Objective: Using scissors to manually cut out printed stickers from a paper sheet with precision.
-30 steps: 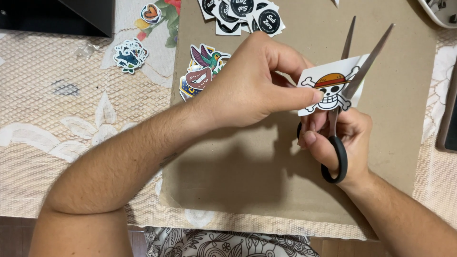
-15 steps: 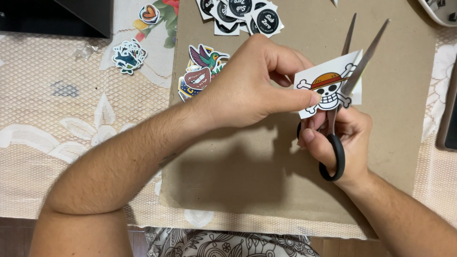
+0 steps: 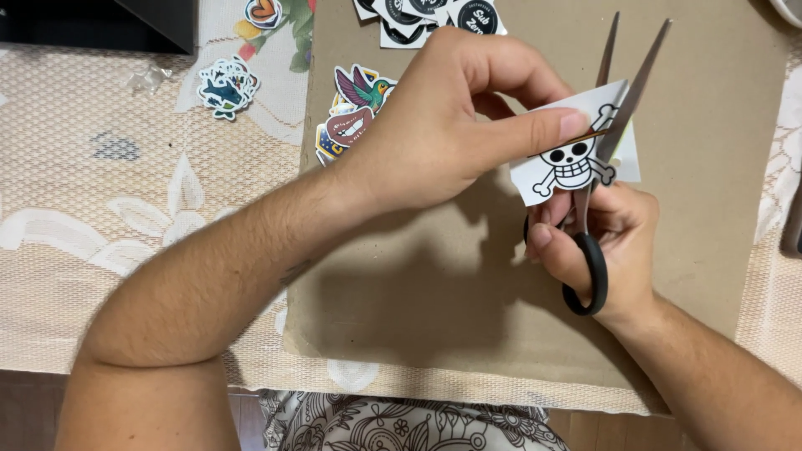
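A skull sticker sheet (image 3: 576,163) is pinched by the left hand (image 3: 443,125) above a cardboard sheet (image 3: 710,125) on the counter. Black-handled scissors (image 3: 589,250), blades parted around it, are gripped by the right hand (image 3: 606,242).

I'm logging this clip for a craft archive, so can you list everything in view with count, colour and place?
skull sticker paper: one, white with a black skull print, pinched by the left hand, between the open scissor blades
scissors: one pair, silver blades, black handle, in the right hand
cardboard sheet: one, brown, under the hands
loose stickers: several, multicoloured, at the cardboard's left edge
round stickers: a few, black and white, top centre
blue sticker: one, on the cloth, upper left
lace tablecloth: one, cream, covering the table
dark box: one, black, top left
left hand: one, holding the paper
right hand: one, gripping the scissors
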